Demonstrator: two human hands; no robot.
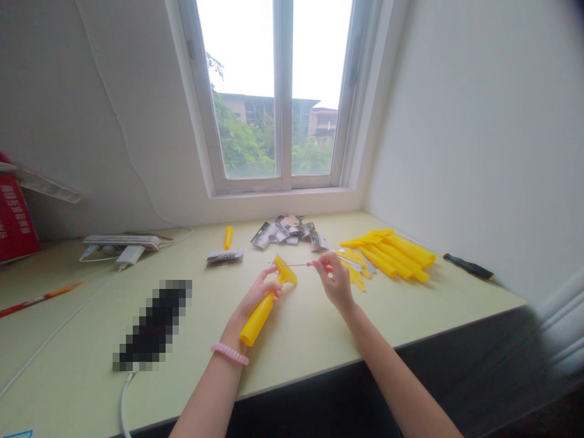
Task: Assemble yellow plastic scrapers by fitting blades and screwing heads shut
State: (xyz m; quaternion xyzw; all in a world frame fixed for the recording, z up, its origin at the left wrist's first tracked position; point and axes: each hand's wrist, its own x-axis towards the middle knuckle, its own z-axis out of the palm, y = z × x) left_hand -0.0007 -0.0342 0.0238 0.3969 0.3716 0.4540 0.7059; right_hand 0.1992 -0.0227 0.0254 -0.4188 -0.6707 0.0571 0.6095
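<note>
Gripping a yellow scraper (pixel 258 320) over the desk (pixel 314 347), left hand (pixel 261 291) closed round its neck, right hand (pixel 336 278) pinching a screwdriver (pixel 298 265) pointed at the scraper's head, yellow handles (pixel 399 252) lying to the right, packets (pixel 286 232) beyond, window (pixel 283 91) behind.

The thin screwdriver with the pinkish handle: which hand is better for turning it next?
Probably the right hand: it pinches the screwdriver, whose shaft points at the head of the yellow tool. The left hand seems busier, gripping that tool.
</note>
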